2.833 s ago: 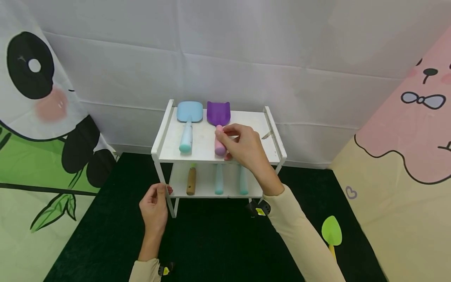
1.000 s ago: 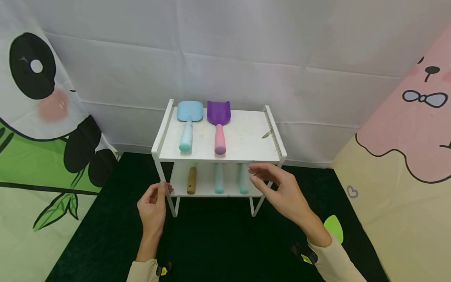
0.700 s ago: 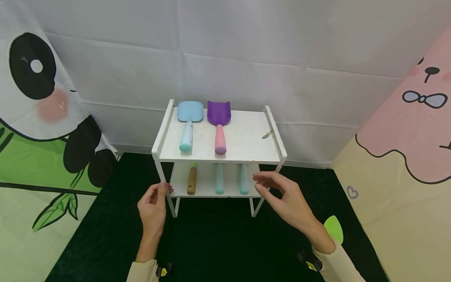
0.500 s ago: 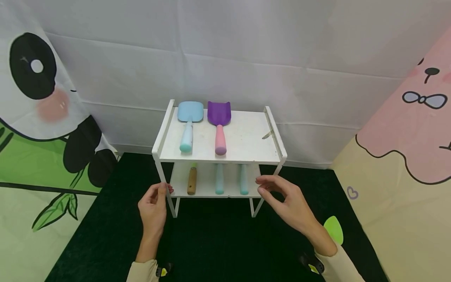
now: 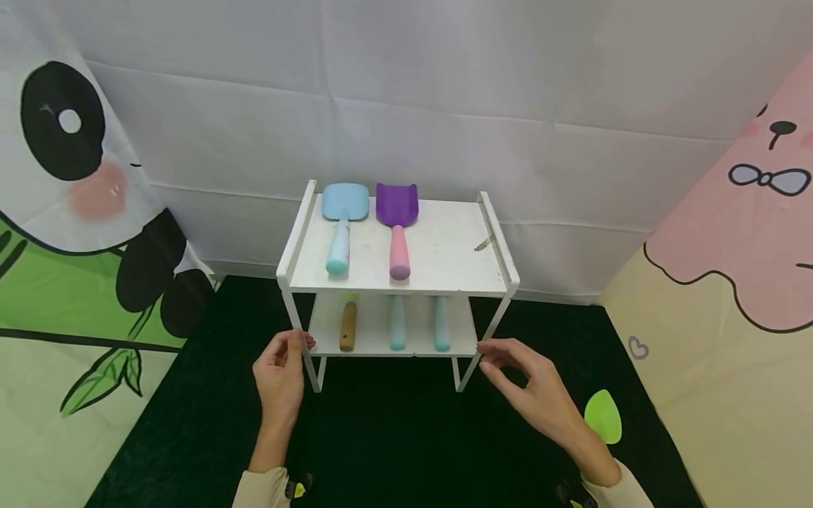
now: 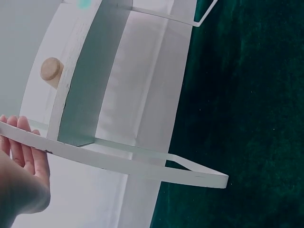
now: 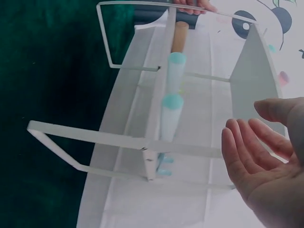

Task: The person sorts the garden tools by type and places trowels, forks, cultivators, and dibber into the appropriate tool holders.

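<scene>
A white two-tier shelf (image 5: 447, 261) stands against the wall. My left hand (image 5: 279, 374) grips its left front leg (image 6: 109, 161), thumb in front and fingers behind. My right hand (image 5: 536, 388) is beside the right front leg, fingertips close to it, thumb and fingers apart with nothing between them. On the top tier lie a light blue toy shovel (image 5: 343, 204) and a purple toy shovel (image 5: 397, 206) with a pink handle. The lower tier holds a tool with a wooden handle (image 5: 348, 328) and two with pale turquoise handles (image 7: 172, 116); their heads are mostly hidden in the head view.
A lime green leaf-shaped trowel blade (image 5: 603, 416) shows on the dark green floor (image 5: 394, 437), partly behind my right forearm. White cloth (image 5: 444, 92) hangs behind the shelf. Printed cartoon panels (image 5: 711, 233) flank both sides.
My right hand has let go of the purple shovel's pink handle and moved down and right to the shelf's right front leg. My left hand has stayed on the left leg.
</scene>
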`<action>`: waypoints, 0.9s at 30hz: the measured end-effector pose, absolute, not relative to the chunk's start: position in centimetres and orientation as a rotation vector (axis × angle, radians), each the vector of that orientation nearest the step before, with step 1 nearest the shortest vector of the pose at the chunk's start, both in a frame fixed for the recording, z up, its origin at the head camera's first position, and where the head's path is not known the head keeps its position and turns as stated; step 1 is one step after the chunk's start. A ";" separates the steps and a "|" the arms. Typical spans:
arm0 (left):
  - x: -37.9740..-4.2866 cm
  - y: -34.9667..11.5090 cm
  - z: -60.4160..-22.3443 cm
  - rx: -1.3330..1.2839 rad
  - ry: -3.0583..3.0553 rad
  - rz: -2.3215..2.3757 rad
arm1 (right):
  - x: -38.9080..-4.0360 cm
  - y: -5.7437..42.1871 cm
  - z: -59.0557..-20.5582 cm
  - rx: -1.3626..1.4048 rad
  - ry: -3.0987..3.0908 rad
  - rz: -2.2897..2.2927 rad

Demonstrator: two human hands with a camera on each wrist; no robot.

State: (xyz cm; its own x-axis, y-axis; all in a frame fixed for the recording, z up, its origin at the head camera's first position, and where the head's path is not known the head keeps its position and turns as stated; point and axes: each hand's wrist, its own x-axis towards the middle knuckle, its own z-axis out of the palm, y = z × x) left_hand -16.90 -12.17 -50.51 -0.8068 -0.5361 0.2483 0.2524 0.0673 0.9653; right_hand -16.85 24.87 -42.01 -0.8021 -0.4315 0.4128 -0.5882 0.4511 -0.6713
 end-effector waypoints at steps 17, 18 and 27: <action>-17.3 -12.0 -50.8 0.245 -1.759 -1.785 | -15.5 27.8 -45.3 0.750 -2.575 1.212; -17.3 -12.0 -50.8 0.241 -1.756 -1.787 | -15.4 28.0 -45.4 0.742 -2.578 1.208; -17.1 -12.2 -50.7 0.238 -1.759 -1.760 | -15.0 29.0 -46.9 0.687 -2.582 1.211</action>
